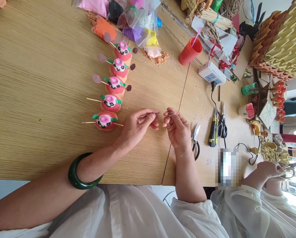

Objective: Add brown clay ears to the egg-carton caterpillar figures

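My left hand [138,125] hovers over the wooden table [38,82] with thumb and forefinger pinched on something too small to make out. My right hand [177,127] is just right of it, fingers curled in a pinch, the fingertips of both hands almost touching. Left of my left hand runs a row of several red clay figures [110,102] with pink-and-white tops and green bits, each pierced by a thin stick; the nearest figure [104,120] lies close to my left hand. A dark green bangle [75,177] circles my left wrist.
Small scissors [195,138], a utility knife [214,130] and larger scissors [222,124] lie right of my right hand. Bags of coloured clay [128,19], a red cup [190,51] and a power strip [211,72] sit further back. Another person's hands [269,172] work at the right.
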`<state>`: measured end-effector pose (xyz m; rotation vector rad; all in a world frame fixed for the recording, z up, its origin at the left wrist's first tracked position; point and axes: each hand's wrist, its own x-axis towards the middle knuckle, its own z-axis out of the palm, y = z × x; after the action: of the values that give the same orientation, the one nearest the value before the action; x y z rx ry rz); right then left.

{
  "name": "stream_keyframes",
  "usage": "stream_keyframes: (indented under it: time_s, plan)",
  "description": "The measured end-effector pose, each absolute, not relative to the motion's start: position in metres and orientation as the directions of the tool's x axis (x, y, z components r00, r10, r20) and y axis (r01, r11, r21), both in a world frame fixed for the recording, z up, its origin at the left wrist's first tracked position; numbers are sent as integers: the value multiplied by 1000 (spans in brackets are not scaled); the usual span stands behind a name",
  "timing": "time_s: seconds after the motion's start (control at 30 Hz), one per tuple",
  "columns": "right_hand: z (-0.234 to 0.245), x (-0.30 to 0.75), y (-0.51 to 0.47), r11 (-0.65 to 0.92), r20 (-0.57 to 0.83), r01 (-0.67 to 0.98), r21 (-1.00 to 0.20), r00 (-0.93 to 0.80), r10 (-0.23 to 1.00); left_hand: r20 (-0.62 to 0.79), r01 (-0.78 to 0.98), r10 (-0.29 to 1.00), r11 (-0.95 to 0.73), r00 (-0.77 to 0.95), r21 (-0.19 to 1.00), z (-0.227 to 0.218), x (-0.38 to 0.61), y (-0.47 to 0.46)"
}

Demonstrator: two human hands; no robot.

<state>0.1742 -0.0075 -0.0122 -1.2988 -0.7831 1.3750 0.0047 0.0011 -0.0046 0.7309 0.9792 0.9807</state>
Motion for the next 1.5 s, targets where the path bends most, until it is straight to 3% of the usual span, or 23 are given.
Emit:
stream_keyframes:
  time_s: [0.2,0.37,0.53,0.73,0.97,1.2,1.5]
  plan:
    - [-13,173,-11,-184,-198,-117,-976,126,972,-336,-331,907,408,253,851,1,4,1]
    - [-6,160,-17,-33,-28,15,-999,247,969,-405,-480,823,564,399,672,4,3,1]
    - [-6,154,-22,92,118,141,-986,187,975,-312,-398,828,511,467,762,2,1,1]
    - [-4,154,-28,222,262,321,-921,88,961,-334,-409,857,488,392,771,-1,1,-2]
    - [-1,156,-29,140,163,269,-953,65,985,-349,-469,873,479,340,742,2,3,2]
    - [1,158,-24,218,226,292,-931,-7,974,-344,-465,856,503,386,728,2,1,1]
    - [-7,158,-19,-36,-1,147,-988,234,972,-429,-488,830,557,357,672,3,4,2]
